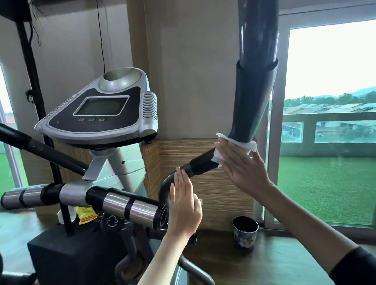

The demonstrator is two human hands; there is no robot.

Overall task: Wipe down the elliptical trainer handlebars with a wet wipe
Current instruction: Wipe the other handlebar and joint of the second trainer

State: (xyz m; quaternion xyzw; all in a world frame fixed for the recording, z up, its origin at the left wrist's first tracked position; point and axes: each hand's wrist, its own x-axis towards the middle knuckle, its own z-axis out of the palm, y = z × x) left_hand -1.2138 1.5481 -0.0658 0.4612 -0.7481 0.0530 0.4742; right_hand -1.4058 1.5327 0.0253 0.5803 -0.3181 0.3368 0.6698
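Wipe [249, 145] (white, wet, crumpled) sits wrapped round the lower bend of the black foam-sleeved elliptical handlebar [254, 95], R of frame. Right grip [243, 167] released, flat fingers pressing it vs the bar. Left grip [184, 210] also released, fingers straight, tips by the curved black metal tube [165, 188]; contact unclear.

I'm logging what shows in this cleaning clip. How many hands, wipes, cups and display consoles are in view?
Bare hands: 2 (left hand, right hand)
White wet wipe: 1
Dark flower-patterned cup on the floor: 1
Silver-and-black display console: 1
Total: 5
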